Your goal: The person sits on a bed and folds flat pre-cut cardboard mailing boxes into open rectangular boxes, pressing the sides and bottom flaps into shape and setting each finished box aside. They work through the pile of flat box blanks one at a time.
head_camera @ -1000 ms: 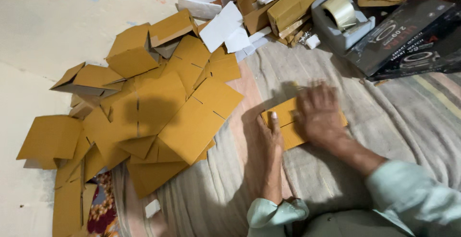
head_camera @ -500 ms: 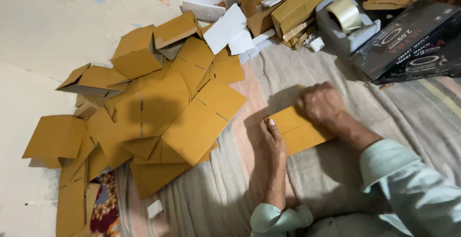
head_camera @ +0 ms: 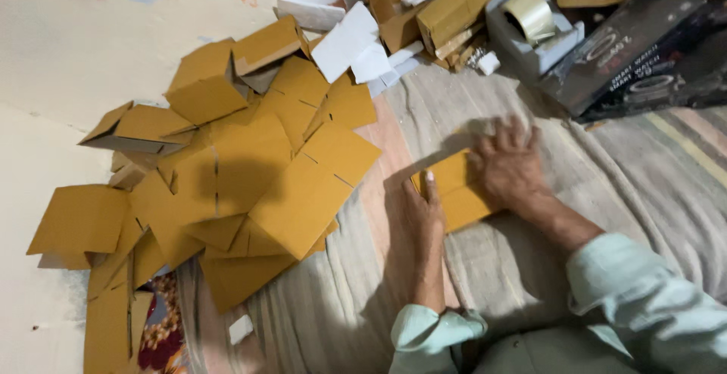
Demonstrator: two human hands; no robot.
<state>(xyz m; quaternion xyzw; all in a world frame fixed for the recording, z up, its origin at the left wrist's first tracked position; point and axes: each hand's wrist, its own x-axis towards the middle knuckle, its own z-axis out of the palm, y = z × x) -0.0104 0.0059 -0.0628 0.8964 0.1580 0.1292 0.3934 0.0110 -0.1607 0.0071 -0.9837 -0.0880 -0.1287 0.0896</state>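
A small flat brown cardboard piece (head_camera: 458, 196) lies on a grey striped cloth (head_camera: 651, 185). My right hand (head_camera: 509, 163) rests palm down on its right part, fingers spread. My left hand (head_camera: 422, 211) lies flat along the cardboard's left edge, fingertips touching it. Both forearms wear pale green sleeves.
A heap of flat and folded brown cardboard boxes (head_camera: 227, 169) covers the floor to the left. White card pieces (head_camera: 348, 37) lie at the top. A grey tape dispenser (head_camera: 530, 29) and black printed boxes (head_camera: 644, 56) sit at the upper right.
My hands stay pressed on the cardboard piece. The view has shifted slightly, and my right hand has spread wider over the piece.
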